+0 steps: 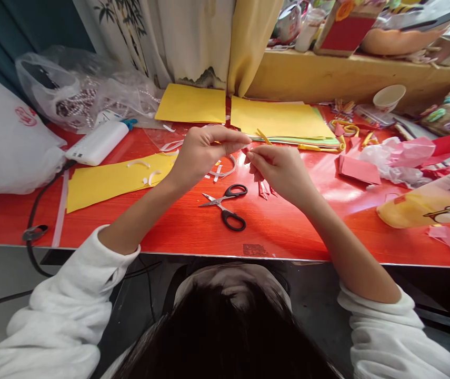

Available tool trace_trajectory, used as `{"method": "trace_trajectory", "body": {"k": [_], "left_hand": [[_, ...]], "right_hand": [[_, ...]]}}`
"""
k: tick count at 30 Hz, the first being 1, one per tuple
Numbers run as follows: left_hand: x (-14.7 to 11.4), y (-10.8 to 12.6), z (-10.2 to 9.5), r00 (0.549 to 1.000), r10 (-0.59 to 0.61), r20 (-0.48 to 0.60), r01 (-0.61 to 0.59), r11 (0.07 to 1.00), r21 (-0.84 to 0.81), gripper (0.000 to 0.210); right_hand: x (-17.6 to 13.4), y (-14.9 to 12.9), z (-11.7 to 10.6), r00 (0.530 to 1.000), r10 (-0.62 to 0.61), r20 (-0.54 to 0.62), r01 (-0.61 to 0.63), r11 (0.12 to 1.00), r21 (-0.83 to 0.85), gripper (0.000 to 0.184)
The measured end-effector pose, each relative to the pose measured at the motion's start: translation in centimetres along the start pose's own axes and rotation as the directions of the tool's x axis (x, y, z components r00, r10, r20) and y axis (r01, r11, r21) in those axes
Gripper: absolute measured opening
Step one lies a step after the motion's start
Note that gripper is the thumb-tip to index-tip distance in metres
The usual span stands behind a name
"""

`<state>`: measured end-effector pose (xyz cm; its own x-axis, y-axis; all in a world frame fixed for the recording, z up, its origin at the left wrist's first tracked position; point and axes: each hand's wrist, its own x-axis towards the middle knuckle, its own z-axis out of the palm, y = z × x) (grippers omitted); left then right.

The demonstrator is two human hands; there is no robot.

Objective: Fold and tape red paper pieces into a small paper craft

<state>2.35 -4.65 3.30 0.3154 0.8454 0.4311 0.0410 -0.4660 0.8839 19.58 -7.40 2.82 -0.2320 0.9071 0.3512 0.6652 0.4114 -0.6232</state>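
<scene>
Both hands [246, 155] pinch small paper piece [247, 152] above scissors [227, 204].

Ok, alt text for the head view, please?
Both hands, left hand and right hand, pinch a small paper strip together above a red table. Black-handled scissors lie open below them, yellow paper sheets around.

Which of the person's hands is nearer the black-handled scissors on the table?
Right, narrowly. The right hand hovers just up-right of the scissors; the left hand is up-left, slightly farther.
</scene>
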Motion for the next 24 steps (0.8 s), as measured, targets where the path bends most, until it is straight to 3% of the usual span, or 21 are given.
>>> {"method": "trace_trajectory", "body": {"k": [5, 11, 24], "left_hand": [[-0.1, 0.0, 0.4, 0.998, -0.059, -0.027, 0.058, 0.998, -0.032, 0.020], [-0.2, -1.8, 1.0, 0.987, -0.078, -0.139, 0.069, 0.995, -0.069, 0.013], [-0.3, -2.1, 1.4, 0.988, -0.100, -0.116, 0.092, 0.993, -0.069, 0.015]], "right_hand": [[0.0, 0.1, 0.2, 1.000, 0.002, -0.019, -0.002, 1.000, 0.016, 0.028], [-0.1, -0.2, 0.9, 0.998, 0.005, -0.063, -0.009, 0.998, -0.066, 0.026], [-0.3, -0.5, 1.2, 0.995, -0.007, -0.103, -0.002, 0.997, -0.083, 0.027]]}}
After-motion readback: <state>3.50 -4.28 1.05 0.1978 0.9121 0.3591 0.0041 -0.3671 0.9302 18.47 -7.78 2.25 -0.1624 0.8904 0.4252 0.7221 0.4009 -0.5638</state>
